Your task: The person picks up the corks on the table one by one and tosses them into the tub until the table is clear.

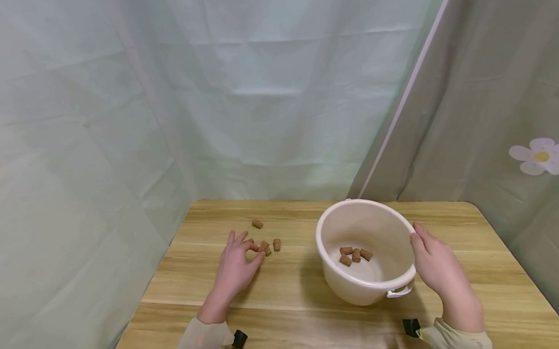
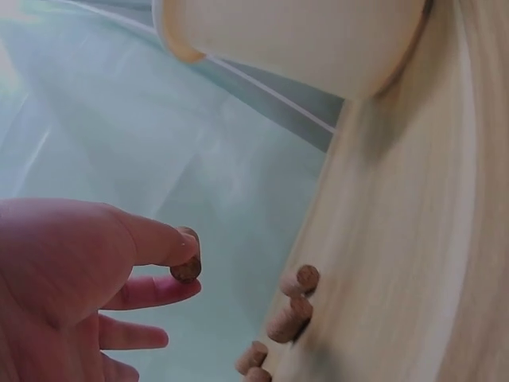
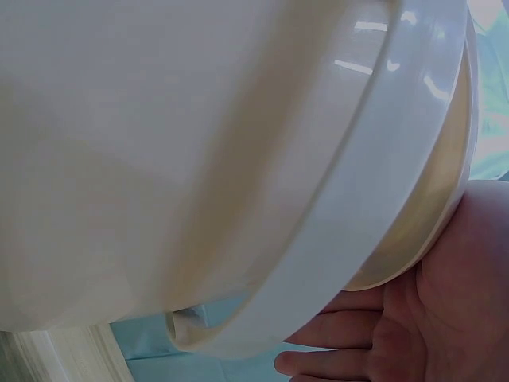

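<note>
My left hand (image 1: pixel 236 266) pinches a small brown cork (image 2: pixel 187 267) between thumb and forefinger, the other fingers spread. In the left wrist view the held cork is raised off the wooden table, with several loose corks (image 2: pixel 289 320) lying beyond it. At the right stands a cream plastic bucket (image 1: pixel 357 290), with several corks (image 1: pixel 356 255) on its bottom. My right hand (image 1: pixel 440 264) holds the bucket's rim on its right side. The right wrist view shows the outer wall and rim close up, with part of the fingers hidden behind the rim.
One cork (image 1: pixel 257 223) lies farther back on the wooden table (image 1: pixel 284 318), and another cork (image 1: pixel 277 244) is right of the left hand. A side handle (image 1: pixel 399 292) juts from the bucket's near right. Pale curtains (image 1: pixel 277 118) hang behind the table and along its sides.
</note>
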`<state>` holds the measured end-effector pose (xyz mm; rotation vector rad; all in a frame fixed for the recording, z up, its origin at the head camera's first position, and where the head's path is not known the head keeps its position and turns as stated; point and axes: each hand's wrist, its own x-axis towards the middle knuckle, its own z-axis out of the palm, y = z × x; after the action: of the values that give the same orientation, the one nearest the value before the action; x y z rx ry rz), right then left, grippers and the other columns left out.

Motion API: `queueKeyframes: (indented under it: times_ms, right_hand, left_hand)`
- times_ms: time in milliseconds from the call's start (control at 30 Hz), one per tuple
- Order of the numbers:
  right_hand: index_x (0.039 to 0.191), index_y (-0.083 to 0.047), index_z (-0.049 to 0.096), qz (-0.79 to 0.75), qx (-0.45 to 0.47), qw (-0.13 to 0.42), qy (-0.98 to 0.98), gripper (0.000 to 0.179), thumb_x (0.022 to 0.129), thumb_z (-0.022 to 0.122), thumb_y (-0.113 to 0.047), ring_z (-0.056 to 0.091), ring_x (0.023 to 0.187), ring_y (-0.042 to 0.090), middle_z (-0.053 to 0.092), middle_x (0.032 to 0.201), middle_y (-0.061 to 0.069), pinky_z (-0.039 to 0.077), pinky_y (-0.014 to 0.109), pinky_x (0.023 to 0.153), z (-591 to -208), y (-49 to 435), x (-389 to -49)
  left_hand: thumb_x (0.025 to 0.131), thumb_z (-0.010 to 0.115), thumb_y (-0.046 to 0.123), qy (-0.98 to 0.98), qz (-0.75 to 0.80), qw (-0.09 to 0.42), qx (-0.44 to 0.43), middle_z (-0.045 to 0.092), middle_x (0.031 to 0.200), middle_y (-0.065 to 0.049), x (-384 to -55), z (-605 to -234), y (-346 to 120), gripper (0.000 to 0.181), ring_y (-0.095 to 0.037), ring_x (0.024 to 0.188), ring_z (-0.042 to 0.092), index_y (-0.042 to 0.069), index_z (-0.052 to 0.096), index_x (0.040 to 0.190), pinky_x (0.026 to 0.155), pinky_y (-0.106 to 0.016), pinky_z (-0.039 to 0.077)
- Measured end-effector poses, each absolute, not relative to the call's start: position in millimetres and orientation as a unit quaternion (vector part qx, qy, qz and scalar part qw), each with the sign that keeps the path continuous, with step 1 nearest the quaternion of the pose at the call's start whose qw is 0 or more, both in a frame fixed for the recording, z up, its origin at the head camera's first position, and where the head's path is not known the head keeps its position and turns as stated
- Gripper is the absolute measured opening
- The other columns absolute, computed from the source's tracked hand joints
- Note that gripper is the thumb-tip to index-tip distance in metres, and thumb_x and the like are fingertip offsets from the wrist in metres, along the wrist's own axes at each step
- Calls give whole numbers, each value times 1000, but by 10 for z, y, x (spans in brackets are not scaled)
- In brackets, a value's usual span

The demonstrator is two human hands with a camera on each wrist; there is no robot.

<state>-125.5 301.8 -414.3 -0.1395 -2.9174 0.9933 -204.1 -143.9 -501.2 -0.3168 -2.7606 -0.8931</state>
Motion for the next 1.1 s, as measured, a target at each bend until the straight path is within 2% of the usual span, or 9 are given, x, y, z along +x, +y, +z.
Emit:
queueKeyframes:
  times_ms: [133, 367, 533, 667, 900, 1100]
  right_hand:
    - [163, 9, 30, 322, -45, 29, -945, 67, 117, 21, -40, 34, 147, 60, 34, 163, 35, 29, 74, 117, -4146, 3019, -1250]
    - [163, 8, 30, 319, -48, 28, -946, 68, 117, 21, -42, 33, 148, 59, 33, 164, 34, 28, 73, 117, -4149, 3024, -1254]
    - [163, 8, 30, 323, -48, 29, -945, 69, 117, 21, -42, 33, 148, 60, 33, 163, 35, 28, 75, 117, -4155, 3019, -1246]
    - [164, 6, 30, 326, -52, 26, -944, 69, 117, 21, -44, 34, 147, 61, 34, 162, 36, 29, 76, 115, -4158, 3017, -1247]
    - [164, 6, 29, 322, -52, 20, -945, 70, 117, 20, -44, 34, 147, 61, 34, 162, 36, 29, 76, 115, -4164, 3025, -1237]
    - [164, 6, 29, 322, -51, 19, -945, 70, 117, 20, -44, 34, 146, 61, 34, 162, 36, 29, 76, 115, -4178, 3020, -1232]
  left_hand:
    - [96, 83, 24, -936, -311, 114, -117, 58, 150, -28, -1991, -4936, -1396, 16, -54, 155, 27, 10, 77, 96, 116, -78, 28]
    - [95, 83, 24, -928, -325, 121, -137, 56, 152, -28, -1921, -4807, -1311, 13, -56, 154, 29, 14, 77, 93, 118, -75, 28]
    - [96, 82, 26, -921, -343, 110, -149, 52, 158, -21, -1860, -4700, -1248, 12, -54, 156, 25, 17, 75, 91, 120, -74, 25]
    - [97, 82, 27, -918, -350, 106, -155, 50, 161, -18, -1835, -4624, -1193, 13, -49, 158, 23, 17, 76, 93, 121, -71, 25]
    - [97, 82, 26, -907, -363, 112, -183, 53, 158, -20, -1771, -4509, -1097, 13, -50, 158, 23, 14, 78, 99, 119, -74, 27]
    - [98, 81, 25, -900, -375, 109, -192, 50, 161, -18, -1750, -4481, -1064, 11, -47, 159, 21, 15, 77, 100, 120, -74, 25]
